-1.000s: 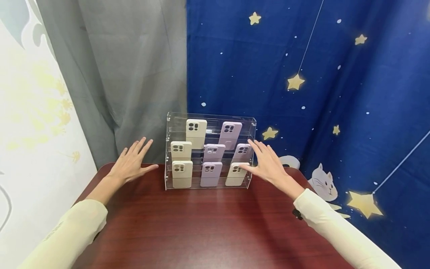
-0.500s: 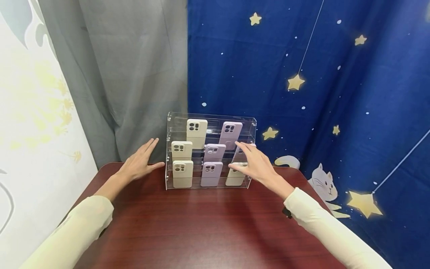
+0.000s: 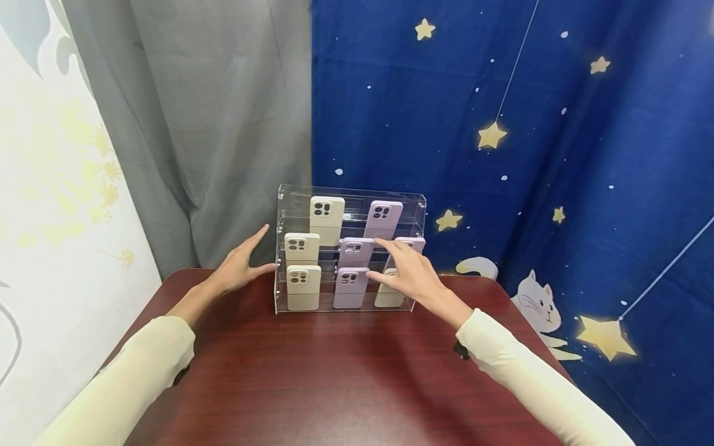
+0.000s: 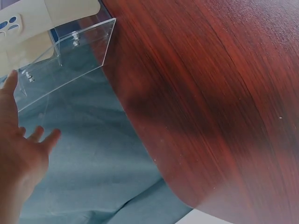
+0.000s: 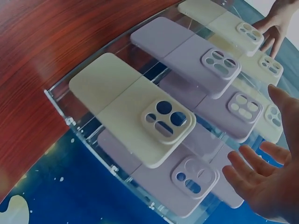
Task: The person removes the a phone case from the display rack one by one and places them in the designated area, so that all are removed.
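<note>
A clear acrylic display stand [image 3: 295, 204] holds several phone cases in tiered rows. Cream cases stand on its left, among them a bottom-row cream case [image 3: 303, 297]. A purple case [image 3: 356, 249] sits mid-row, above another purple case [image 3: 349, 296]. My left hand [image 3: 237, 267] is beside the stand's left side, thumb close to that edge; contact is unclear. With thumb and fingers spread apart, my right hand [image 3: 413, 272] hovers before the right half, fingertips near the middle purple case, holding nothing. It partly hides a cream case [image 5: 133, 107] and a purple case [image 5: 163, 182] on the right.
The stand rests toward the back of a reddish-brown wooden table [image 3: 312, 378]. A grey curtain [image 3: 229, 124] and a blue star-patterned curtain [image 3: 390, 124] hang behind it. A pale patterned panel [image 3: 61, 235] rises at the left.
My right hand has moved left across the front of the stand, from its right edge toward the middle. The left hand has come rightward, nearer the stand's left side. The cases have not moved.
</note>
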Demonstrator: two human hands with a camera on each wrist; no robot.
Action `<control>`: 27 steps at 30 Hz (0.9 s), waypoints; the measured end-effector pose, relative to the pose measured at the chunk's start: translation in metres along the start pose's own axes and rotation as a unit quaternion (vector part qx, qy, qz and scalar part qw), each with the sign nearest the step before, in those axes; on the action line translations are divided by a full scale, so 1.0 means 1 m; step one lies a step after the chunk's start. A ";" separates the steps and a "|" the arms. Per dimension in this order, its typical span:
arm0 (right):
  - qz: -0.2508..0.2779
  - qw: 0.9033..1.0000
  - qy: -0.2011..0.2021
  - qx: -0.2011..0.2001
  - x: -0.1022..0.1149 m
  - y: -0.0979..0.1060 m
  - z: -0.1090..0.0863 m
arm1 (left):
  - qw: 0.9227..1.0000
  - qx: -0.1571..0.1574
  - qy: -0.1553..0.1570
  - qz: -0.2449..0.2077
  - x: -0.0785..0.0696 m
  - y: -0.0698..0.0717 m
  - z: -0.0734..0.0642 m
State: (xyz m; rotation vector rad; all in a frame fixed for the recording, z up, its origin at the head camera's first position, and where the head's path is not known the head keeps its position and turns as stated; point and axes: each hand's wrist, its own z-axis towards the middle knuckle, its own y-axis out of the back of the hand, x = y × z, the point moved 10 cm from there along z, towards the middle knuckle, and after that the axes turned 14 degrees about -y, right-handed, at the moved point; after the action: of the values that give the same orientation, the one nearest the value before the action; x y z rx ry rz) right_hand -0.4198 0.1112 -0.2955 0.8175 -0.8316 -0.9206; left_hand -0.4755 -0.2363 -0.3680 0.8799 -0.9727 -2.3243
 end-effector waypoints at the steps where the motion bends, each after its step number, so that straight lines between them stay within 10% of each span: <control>1: 0.001 1.000 0.004 -0.001 0.003 -0.001 0.000 | 1.000 -0.002 0.001 -0.005 0.000 0.000 0.000; 27: 0.130 0.989 0.051 0.040 0.054 -0.040 0.009 | 0.989 -0.035 0.022 -0.141 -0.001 -0.017 0.005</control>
State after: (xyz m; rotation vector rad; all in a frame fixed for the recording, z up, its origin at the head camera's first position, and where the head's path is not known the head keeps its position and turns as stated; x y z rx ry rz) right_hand -0.4209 0.0457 -0.3127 0.7981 -0.8665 -0.6139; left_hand -0.4814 -0.2226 -0.3781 1.0942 -0.7852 -2.5434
